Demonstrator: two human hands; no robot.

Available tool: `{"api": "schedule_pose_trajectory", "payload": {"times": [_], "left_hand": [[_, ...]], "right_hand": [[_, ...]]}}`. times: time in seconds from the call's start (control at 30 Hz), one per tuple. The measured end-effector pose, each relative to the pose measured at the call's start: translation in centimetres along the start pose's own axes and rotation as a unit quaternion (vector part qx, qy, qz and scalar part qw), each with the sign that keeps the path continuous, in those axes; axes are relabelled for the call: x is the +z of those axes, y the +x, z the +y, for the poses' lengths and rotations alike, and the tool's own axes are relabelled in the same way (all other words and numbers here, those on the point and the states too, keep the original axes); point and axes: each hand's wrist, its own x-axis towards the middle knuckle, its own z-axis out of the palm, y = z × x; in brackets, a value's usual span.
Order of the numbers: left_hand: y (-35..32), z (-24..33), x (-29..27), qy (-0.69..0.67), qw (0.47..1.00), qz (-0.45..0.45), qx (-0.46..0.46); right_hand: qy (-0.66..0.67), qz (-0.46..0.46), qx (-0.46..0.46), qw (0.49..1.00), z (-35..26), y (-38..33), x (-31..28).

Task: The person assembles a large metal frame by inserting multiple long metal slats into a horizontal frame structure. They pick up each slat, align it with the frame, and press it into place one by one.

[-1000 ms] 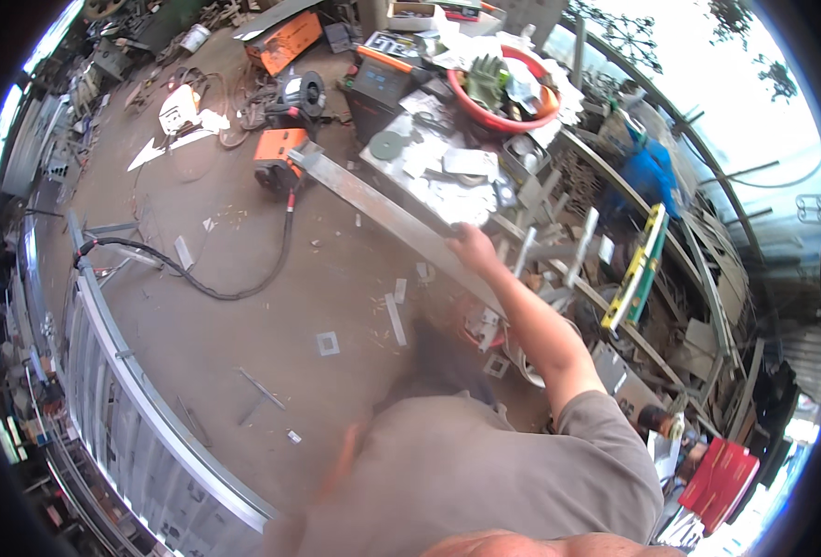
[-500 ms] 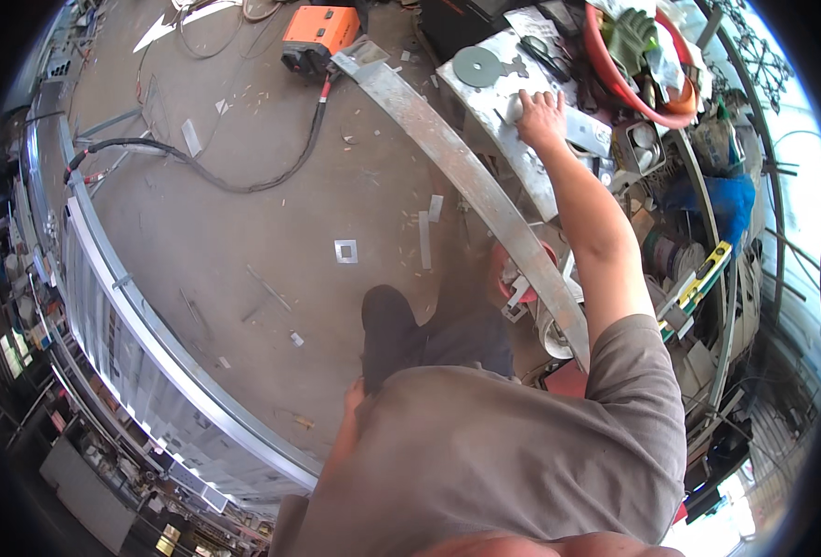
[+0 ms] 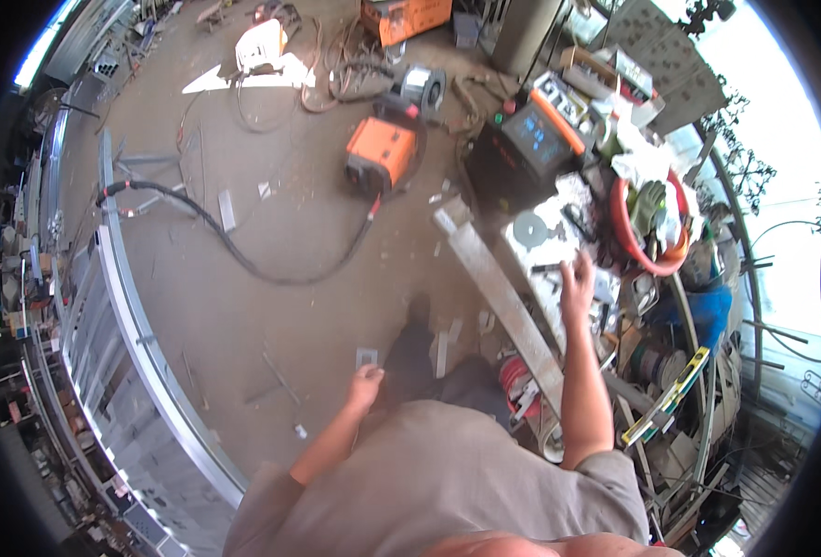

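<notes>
My right hand (image 3: 576, 288) is over the littered metal worktop (image 3: 553, 311) at the right. Its fingers close on one end of a slim dark stick (image 3: 546, 268), whose kind I cannot make out. A round grey-green disc (image 3: 529, 228) lies on the worktop just beyond it. My left hand (image 3: 364, 386) hangs low in front of my body with curled fingers. Whatever it may hold is too small to tell. Below and past its fingertips, a square metal plate (image 3: 366, 356) with a hole lies on the floor.
A long metal bar (image 3: 503, 302) slants beside the worktop. An orange machine (image 3: 380, 153) with a thick black cable (image 3: 271, 277) stands on the floor. A red basin (image 3: 621, 223) holding gloves, a dark box (image 3: 527, 144) and a yellow level (image 3: 666, 395) are at right. A metal frame (image 3: 136, 339) runs along the left.
The view has tilted up, showing more of the far floor. My left hand has come forward from beside my body. My right hand has lifted its fingers, and the dark stick now lies at them.
</notes>
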Motion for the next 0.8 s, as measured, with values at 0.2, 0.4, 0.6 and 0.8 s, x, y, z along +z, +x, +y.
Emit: {"api": "schedule_pose_trajectory", "payload": {"times": [0.2, 0.4, 0.6, 0.8], "left_hand": [[-5.5, 20.4, -0.7, -0.210, 0.919, -0.237, 0.236], [-8.9, 24.7, -3.1, -0.113, 0.926, -0.174, 0.317], [-13.6, 21.5, -2.7, -0.183, 0.907, -0.231, 0.301], [-19.3, 15.5, -1.3, -0.127, 0.886, -0.294, 0.335]], "right_hand": [[0.158, -0.203, 0.100, 0.961, -11.6, -16.0, 4.2], [0.186, -0.307, 0.098, 0.928, -14.8, -21.3, 5.7], [0.297, -0.300, 0.240, 0.874, -15.5, -26.1, 2.0], [0.185, -0.287, 0.009, 0.940, -11.2, -32.3, -1.2]]}}
